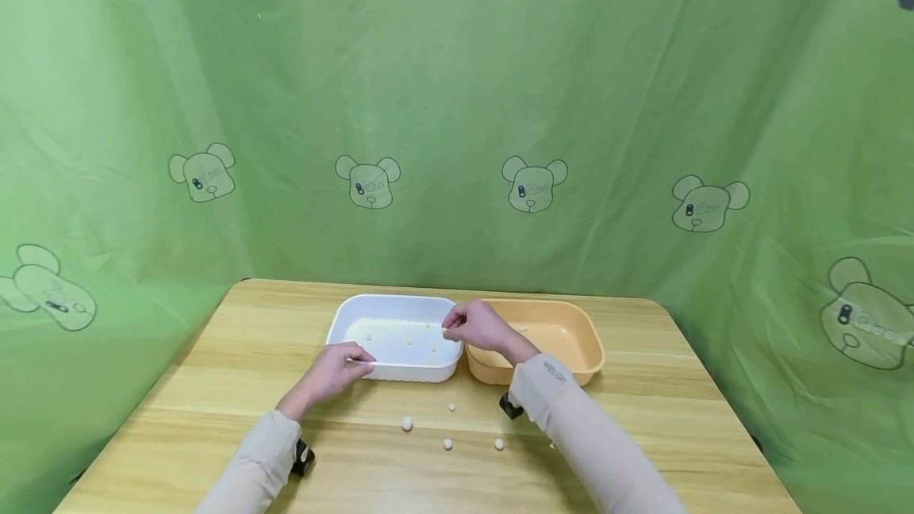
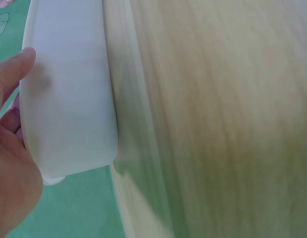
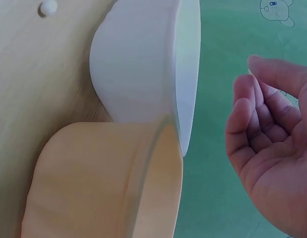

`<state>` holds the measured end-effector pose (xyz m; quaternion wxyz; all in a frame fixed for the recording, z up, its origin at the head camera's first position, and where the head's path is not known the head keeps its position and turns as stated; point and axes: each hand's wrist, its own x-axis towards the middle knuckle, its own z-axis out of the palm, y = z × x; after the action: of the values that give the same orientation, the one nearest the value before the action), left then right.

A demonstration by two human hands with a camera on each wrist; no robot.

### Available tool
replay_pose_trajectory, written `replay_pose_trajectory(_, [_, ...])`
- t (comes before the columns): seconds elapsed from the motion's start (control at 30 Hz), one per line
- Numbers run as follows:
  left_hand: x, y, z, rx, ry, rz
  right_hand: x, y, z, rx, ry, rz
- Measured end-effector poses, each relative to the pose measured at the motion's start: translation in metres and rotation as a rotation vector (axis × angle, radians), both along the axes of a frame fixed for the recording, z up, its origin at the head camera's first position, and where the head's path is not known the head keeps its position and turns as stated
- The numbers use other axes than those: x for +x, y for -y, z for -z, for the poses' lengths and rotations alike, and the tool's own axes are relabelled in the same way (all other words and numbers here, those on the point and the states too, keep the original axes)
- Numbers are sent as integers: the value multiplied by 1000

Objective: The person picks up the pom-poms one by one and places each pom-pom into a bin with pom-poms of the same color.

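The left hand [image 1: 332, 371] grips the near wall of a white, rounded-rectangular plastic tub [image 1: 410, 372] at the tub's seven o'clock, its thumb against the outside. The right hand [image 1: 480, 326], above the tub's three o'clock end, pinches a tiny pale bit [image 3: 250, 72] at its fingertips. Small, roundish pale-yellow pellets [image 1: 410, 342] lie scattered on the tub's floor. An orange, rounded-rectangular plastic tub [image 1: 567, 347] stands just beside it at three o'clock. Round white balls [image 1: 407, 423] rest on the wood-grain tabletop [image 1: 664, 387] between four and six o'clock.

Forearms [image 1: 600, 443] extended, left hand [image 1: 332, 371] gripping, right hand [image 1: 485, 327] pinching
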<state>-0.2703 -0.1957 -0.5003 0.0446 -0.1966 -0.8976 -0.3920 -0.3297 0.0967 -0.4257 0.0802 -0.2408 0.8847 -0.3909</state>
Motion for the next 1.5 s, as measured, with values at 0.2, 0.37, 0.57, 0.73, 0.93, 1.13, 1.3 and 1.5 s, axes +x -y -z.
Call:
replay_pose_trajectory(0.2, [-1,0,0,0,1,2,-4,4,-2,-14,34,11])
replay_pose_trajectory(0.37, [-1,0,0,-3,2,3,-9,6,0,-9,42,27])
replay_pose_trajectory(0.57, [-1,0,0,6,5,-2,-15,10,3,0,60,34])
replay_pose_trajectory(0.73, [0,0,0,7,1,-4,-19,12,4,3,91,50])
replay_pose_trajectory(0.93, [0,1,0,10,-6,1,-21,12,5,9,120,62])
replay_pose_trajectory(1.13, [0,2,2,23,-9,4,-26,12,13,15,116,64])
replay_pose_trajectory(1.3, [1,2,2,28,-14,6,-30,14,16,19,105,65])
replay_pose_trajectory(1.5, [0,1,1,31,-18,13,-34,19,14,66,76,76])
